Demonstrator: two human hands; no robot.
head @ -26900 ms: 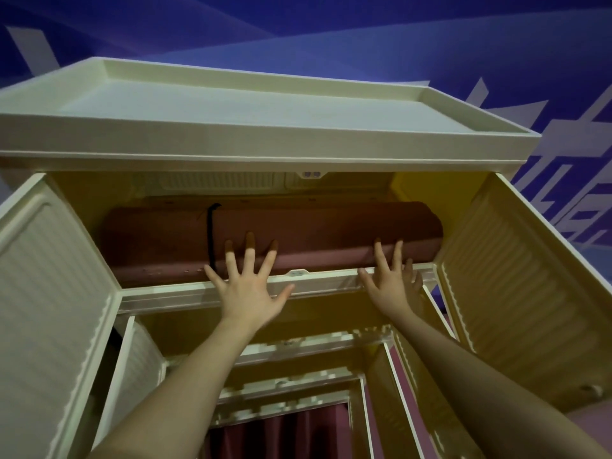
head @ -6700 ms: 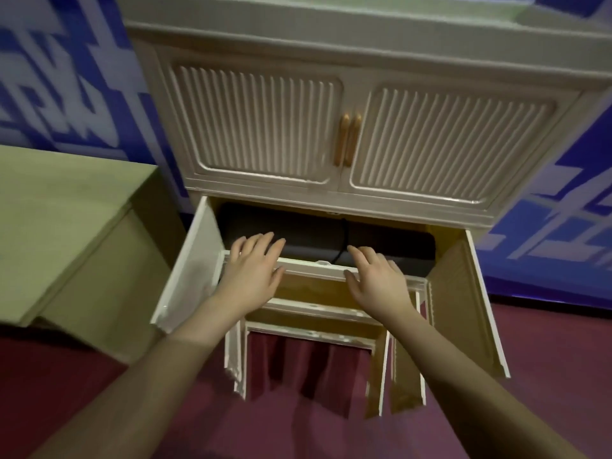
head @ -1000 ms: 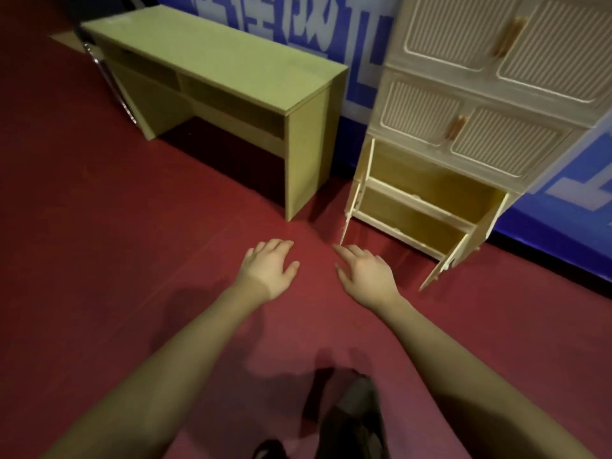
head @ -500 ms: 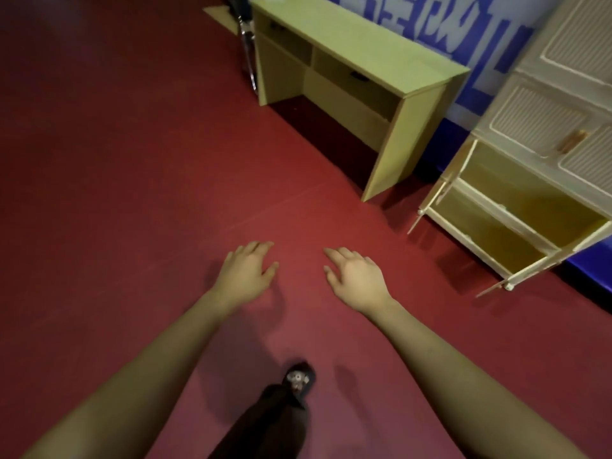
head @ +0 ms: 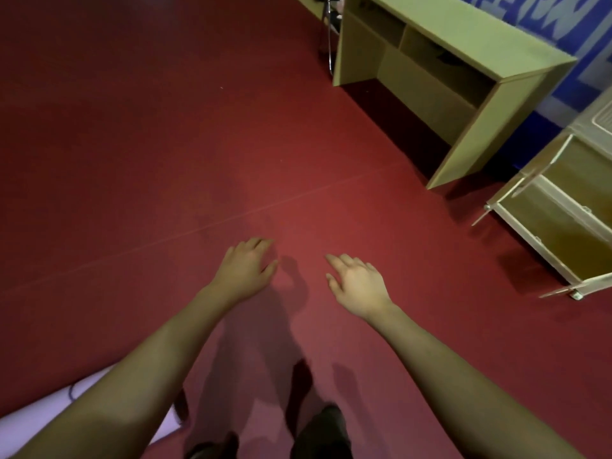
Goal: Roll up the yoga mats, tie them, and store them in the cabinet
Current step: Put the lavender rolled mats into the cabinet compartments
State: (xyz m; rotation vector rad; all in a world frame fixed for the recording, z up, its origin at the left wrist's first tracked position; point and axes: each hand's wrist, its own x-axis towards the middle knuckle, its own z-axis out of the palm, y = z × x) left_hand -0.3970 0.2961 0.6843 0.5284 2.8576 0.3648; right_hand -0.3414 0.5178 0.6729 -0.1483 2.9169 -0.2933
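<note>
both hands, left hand and right hand, are hanging spread over the floor, holding nothing; a rolled mat is lying under the left arm.

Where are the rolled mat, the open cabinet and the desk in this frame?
rolled mat [head: 43, 414]: head view, pale side, partly behind the left forearm.
open cabinet [head: 543, 213]: head view, front rail of the open compartment.
desk [head: 463, 28]: head view, bare top surface.
</note>
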